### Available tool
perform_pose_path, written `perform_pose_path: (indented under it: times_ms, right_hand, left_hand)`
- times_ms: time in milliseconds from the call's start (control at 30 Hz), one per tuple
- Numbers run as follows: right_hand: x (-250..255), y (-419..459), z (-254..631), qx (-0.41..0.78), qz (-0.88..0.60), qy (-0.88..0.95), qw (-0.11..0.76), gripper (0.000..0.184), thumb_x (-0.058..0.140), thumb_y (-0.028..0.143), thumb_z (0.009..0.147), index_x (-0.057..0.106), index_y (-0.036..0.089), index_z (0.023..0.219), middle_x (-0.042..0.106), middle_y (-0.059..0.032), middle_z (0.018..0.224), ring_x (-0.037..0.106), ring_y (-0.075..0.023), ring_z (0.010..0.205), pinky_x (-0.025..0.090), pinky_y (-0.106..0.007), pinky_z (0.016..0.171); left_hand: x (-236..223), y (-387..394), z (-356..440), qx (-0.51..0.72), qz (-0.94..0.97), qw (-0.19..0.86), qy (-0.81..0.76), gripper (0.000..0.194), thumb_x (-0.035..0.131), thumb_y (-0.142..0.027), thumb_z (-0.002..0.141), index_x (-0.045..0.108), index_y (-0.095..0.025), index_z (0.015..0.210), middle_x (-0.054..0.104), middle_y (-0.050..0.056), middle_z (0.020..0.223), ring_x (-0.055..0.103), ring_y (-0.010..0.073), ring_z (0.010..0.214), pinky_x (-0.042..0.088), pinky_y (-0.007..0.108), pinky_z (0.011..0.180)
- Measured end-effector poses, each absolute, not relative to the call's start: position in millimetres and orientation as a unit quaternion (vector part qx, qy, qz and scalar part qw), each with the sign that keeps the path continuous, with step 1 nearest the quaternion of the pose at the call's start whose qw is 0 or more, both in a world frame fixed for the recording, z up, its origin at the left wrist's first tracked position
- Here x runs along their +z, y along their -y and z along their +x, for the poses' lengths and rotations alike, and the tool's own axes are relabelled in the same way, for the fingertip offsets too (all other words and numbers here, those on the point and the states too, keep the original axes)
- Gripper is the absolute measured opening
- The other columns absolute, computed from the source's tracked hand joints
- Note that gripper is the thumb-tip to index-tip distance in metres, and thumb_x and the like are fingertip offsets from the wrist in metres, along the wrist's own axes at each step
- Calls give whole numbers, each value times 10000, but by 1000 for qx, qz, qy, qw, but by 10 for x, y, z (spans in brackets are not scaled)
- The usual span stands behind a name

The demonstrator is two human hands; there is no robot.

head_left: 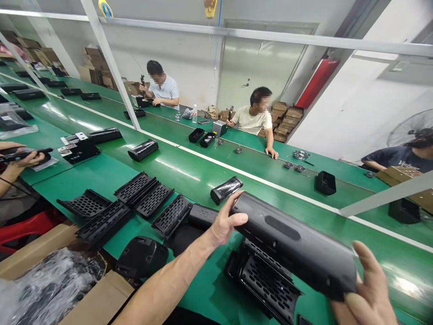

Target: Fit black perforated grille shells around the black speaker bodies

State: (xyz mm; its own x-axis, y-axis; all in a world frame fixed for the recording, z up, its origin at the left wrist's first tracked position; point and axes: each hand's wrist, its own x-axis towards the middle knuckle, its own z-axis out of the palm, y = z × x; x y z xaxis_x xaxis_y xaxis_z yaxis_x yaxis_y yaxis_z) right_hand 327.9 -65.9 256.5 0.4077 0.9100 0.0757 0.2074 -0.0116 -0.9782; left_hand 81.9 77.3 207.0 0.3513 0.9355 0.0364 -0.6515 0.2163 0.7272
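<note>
One black casing (pixel 294 243), long and rounded, an oval recess (pixel 282 227) in its upper face: held aloft in front of the wearer, tilted, its right end lower in my view, above the near bench (pixel 211 298). One left hand (pixel 225 225), closed on the casing's left end, thumb across the face. One right hand (pixel 372 291), curled about the opposite end, digits at the upper and lower edges. Step in hand, as I judge it: the casing being handled and turned in the air, borne by its two ends. Any move from here calls for both grips kept firm, the ends shifted together, and clearance over the stacked slotted panels (pixel 267 282) beneath. Further items: loose slotted panels (pixel 172 215), left of the casing; one rounded black cover (pixel 142 256), nearer the wearer; one cardboard box (pixel 104 298) with clear plastic wrapping (pixel 50 280); one glossy-fronted black unit (pixel 227 189), just beyond the left hand; two seated co-workers, one in cream (pixel 252 119), one in pale blue (pixel 167 92), across the line.
</note>
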Motion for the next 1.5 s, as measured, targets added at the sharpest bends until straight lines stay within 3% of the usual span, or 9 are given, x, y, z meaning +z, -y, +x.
perform_pose_path:
  times_ms: [100, 200, 633, 967, 1067, 1167, 1233, 1367, 1500]
  right_hand:
    - [2331, 458, 3196, 411, -524, 386, 639, 992, 763, 683, 788, 277, 492, 1631, 473, -66, 1620, 466, -422, 1444, 513, -661, 1013]
    - [2031, 235, 3041, 451, -514, 286, 671, 760, 762, 600, 838, 515, 386, 1524, 587, -69, 1525, 501, -365, 1425, 486, -604, 1087]
    - [1628, 98, 3070, 469, -552, 136, 676, 450, 784, 579, 833, 724, 258, 1142, 771, -35, 1184, 679, -297, 1153, 558, -481, 999]
    - [1362, 408, 2646, 503, -536, 197, 648, 666, 852, 551, 759, 602, 274, 1311, 742, -72, 1154, 720, -316, 1005, 634, -453, 790]
    - [1600, 388, 2853, 480, -569, 278, 608, 735, 829, 576, 762, 569, 246, 1365, 715, -116, 1264, 680, -364, 1149, 590, -504, 931]
    - [1901, 402, 3089, 338, -664, 453, 490, 950, 862, 539, 714, 455, 257, 1525, 642, -128, 1397, 610, -397, 1263, 508, -555, 1045]
    - [2088, 427, 3176, 199, -695, 582, 373, 1053, 872, 477, 679, 390, 304, 1599, 607, -115, 1432, 597, -403, 1260, 506, -565, 1024]
    - [2372, 467, 3199, 44, -620, 755, 207, 1026, 817, 362, 707, 362, 413, 1626, 636, -88, 1379, 631, -376, 1153, 539, -539, 905]
    - [2461, 581, 3310, 97, -619, 751, 209, 1056, 871, 422, 713, 353, 426, 1634, 559, -89, 1519, 572, -413, 1293, 515, -584, 1005]
  left_hand:
    - [2036, -541, 948, 446, 203, 807, -331, 677, 741, -602, 800, 572, -232, 1341, 732, 118, 1061, 723, 287, 880, 639, 430, 659]
    - [2016, -363, 1034, 395, 161, 811, -400, 640, 742, -638, 805, 526, -254, 1269, 725, 104, 1027, 726, 294, 875, 632, 404, 557]
    - [1717, -167, 1121, 316, 87, 828, -454, 684, 804, -699, 737, 602, -222, 1183, 711, 97, 965, 701, 264, 832, 640, 430, 592]
    - [1682, 12, 1263, 264, 62, 906, -325, 847, 471, -853, 877, 755, -76, 1060, 744, 195, 926, 683, 219, 685, 618, 377, 637]
    - [1570, -30, 1115, 210, 156, 904, -339, 842, 543, -881, 811, 730, -110, 1091, 716, 203, 1046, 711, 271, 741, 618, 454, 661]
    - [1653, -215, 842, 335, 295, 803, -395, 770, 811, -672, 759, 593, -260, 1372, 570, 175, 1455, 684, 329, 1138, 594, 471, 884]
    - [1845, -374, 668, 428, 400, 732, -348, 990, 921, -523, 699, 428, -352, 1541, 381, 134, 1652, 499, 347, 1422, 496, 473, 1085]
    - [2181, -559, 526, 389, 576, 669, -263, 1000, 979, -324, 618, 537, -319, 1514, 447, 97, 1615, 387, 391, 1499, 314, 482, 1244]
    - [2078, -477, 512, 401, 543, 683, -281, 915, 943, -385, 628, 587, -281, 1464, 578, 107, 1454, 533, 388, 1344, 412, 466, 1159]
